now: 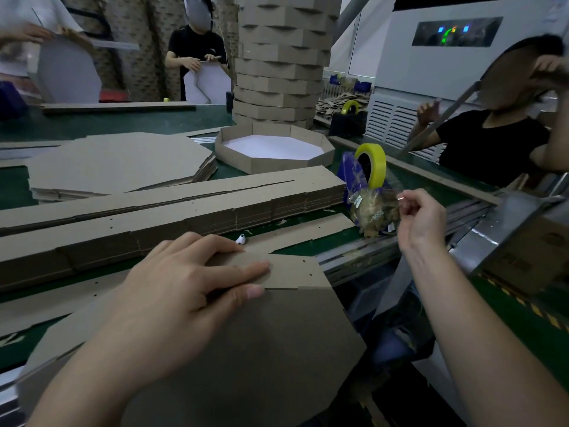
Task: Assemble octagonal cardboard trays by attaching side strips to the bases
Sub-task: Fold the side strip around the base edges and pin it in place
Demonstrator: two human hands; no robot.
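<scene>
An octagonal cardboard base lies brown side up at the table's near edge. A side strip runs along its far edge. My left hand presses flat on the strip and base where they meet, fingers straight. My right hand is raised to the right, pinching a strip of clear tape between thumb and fingers. A yellow tape roll sits in a blue dispenser just beyond it.
Stacked side strips lie across the table's middle, flat octagonal bases behind them. A finished tray and a tall tray stack stand at the back. Other people work at the left, back and right.
</scene>
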